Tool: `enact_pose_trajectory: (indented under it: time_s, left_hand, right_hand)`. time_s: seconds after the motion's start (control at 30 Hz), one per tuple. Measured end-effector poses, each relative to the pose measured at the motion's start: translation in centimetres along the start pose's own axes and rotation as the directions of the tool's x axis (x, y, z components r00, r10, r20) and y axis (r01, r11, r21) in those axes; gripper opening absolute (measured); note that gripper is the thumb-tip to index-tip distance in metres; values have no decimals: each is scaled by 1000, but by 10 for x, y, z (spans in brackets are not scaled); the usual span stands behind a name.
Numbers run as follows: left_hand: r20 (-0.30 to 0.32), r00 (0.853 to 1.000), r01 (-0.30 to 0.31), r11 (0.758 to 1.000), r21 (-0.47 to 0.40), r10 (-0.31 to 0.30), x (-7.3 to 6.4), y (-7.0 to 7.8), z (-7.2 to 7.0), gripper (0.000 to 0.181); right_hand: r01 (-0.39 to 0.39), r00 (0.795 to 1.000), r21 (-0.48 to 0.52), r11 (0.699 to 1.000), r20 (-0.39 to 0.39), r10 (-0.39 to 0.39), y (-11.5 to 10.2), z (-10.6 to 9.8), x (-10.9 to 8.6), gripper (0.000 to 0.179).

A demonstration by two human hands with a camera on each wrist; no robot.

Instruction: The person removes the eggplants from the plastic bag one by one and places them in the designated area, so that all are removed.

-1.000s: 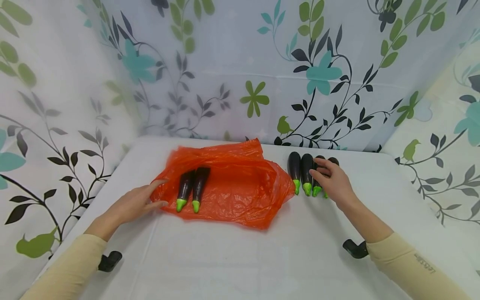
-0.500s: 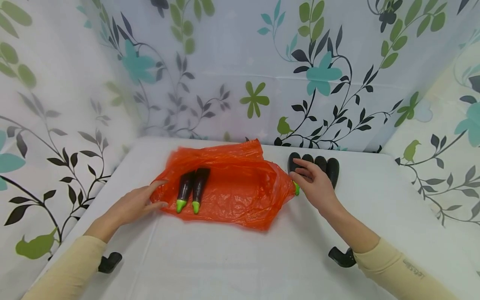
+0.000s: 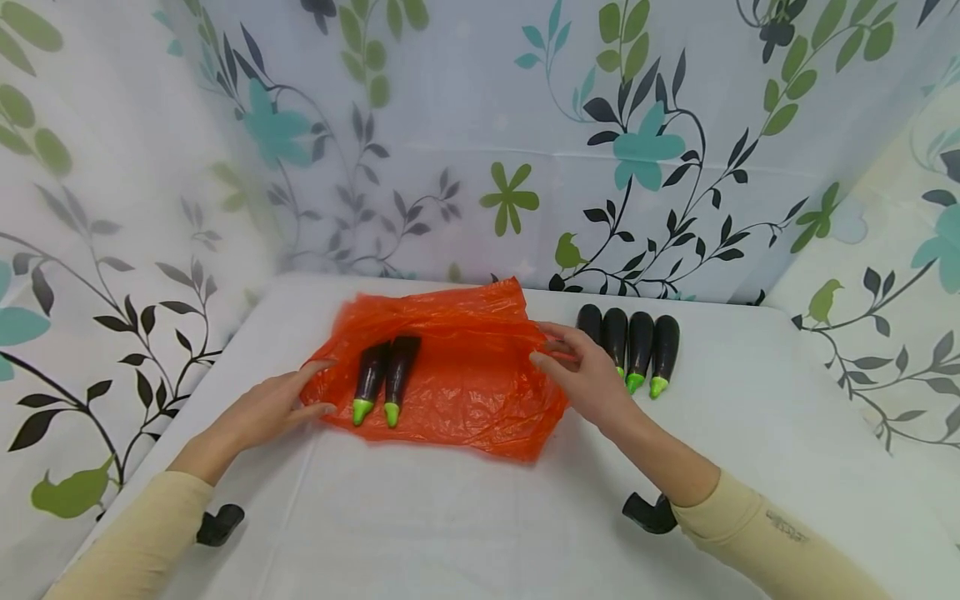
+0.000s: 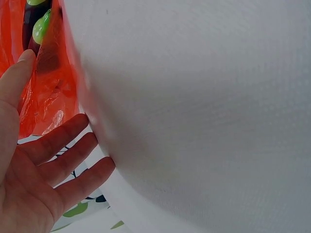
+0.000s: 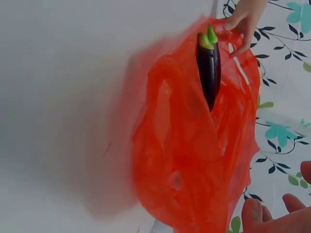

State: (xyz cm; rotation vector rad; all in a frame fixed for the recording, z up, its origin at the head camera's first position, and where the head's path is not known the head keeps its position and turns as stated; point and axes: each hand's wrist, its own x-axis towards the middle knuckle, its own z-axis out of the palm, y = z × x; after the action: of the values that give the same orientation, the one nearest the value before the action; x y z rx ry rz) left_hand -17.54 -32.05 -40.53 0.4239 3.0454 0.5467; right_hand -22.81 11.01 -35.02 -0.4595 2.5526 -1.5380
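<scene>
Orange-red plastic bag is lying mouth-open on the white bench, between both hands. Inside its left part, two eggplants are resting side by side, dark-skinned, green stem ends pointing toward the person. Left hand is resting at the bag's left edge, fingers spreading apart and gripping nothing; the pair is lying just beside them, stem ends nearest the thumb. Right hand is hovering at the bag's right edge, thumb and fingers parting loosely; cannot tell whether they are touching the plastic. Four more eggplants are lying in a row just beyond that hand, the leftmost partly hiding behind it. Floral-print sheet is hanging behind the bench.
</scene>
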Motion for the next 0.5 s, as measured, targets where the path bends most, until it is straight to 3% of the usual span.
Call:
enact_pose_trajectory:
  time_s: [0.2,0.5]
  left_hand:
    - [1,1000,2,1000,1,-2,-1,1,0,69]
    - [-1,1000,-6,1000,-2,6,-1,1,0,68]
  right_hand:
    - [20,994,12,1000,103,-21,-10,14,9,51]
    - [-35,990,35,999,138,30,-23,44,28,50]
